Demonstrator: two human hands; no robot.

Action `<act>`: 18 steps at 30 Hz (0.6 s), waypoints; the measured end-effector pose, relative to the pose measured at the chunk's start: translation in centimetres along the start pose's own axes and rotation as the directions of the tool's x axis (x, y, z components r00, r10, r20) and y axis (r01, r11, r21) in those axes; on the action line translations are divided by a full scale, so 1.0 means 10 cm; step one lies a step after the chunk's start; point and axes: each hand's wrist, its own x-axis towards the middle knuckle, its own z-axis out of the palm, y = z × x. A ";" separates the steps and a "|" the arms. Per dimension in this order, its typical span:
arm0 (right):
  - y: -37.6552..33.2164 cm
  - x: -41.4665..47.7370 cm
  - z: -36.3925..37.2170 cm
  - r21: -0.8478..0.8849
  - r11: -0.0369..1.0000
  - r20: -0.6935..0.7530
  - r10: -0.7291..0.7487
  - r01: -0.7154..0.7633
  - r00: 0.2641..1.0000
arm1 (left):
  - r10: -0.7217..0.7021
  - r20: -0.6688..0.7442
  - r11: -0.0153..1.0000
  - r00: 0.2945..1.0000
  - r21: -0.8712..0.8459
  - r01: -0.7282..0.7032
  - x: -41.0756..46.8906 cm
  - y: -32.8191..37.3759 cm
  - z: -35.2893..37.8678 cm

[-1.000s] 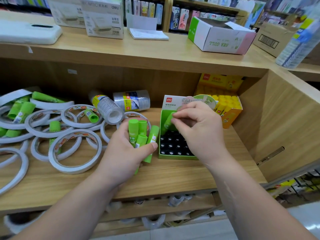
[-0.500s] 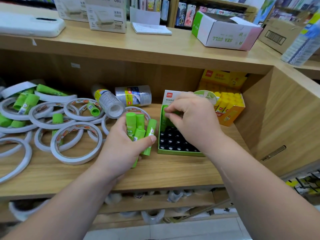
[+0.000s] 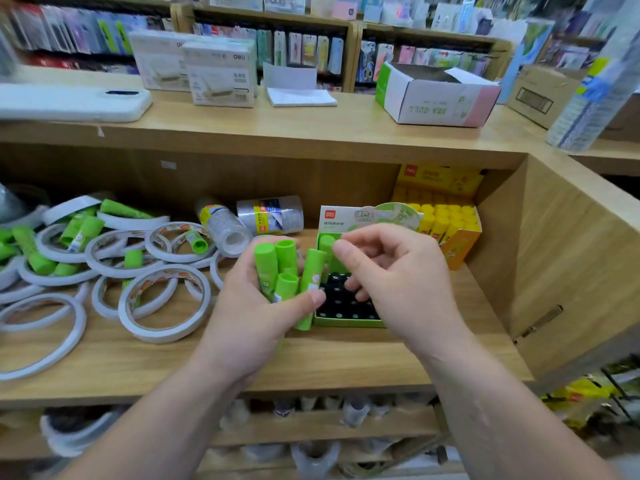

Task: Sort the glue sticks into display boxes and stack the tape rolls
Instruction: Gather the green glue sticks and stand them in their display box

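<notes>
I see bright green glue sticks (image 3: pixel 266 261) and a green box (image 3: pixel 346 322) whose black insert (image 3: pixel 343 299) is dotted with pale spots. The tape rolls (image 3: pixel 162 303) are white with orange-printed cores. At far right, a yellow box (image 3: pixel 464 244) holds yellow sticks (image 3: pixel 446 216). The shelf (image 3: pixel 104 358) is light wood grain.

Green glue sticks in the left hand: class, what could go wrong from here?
The left hand grips four green plastic glue sticks in a fan; the outermost, pinned by the thumb, may slip onto the wooden shelf. The right hand hovers close to the lone stick standing in the green cardboard display box and might topple it.
</notes>
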 end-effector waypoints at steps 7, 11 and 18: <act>0.06 -0.10 -0.17 0.301 0.930 0.134 0.177 -0.210 0.975 | 0.121 0.079 0.962 0.990 0.236 -0.136 -0.08 0.13 0.27; 0.14 -0.15 -0.30 0.431 0.871 0.172 0.178 -0.236 0.969 | 0.022 0.051 0.985 0.998 0.169 -0.030 -0.14 0.13 0.32; 0.21 -0.19 -0.41 0.450 0.868 0.205 0.130 -0.212 0.970 | 0.005 -0.044 0.989 0.999 0.147 0.002 -0.31 0.07 0.44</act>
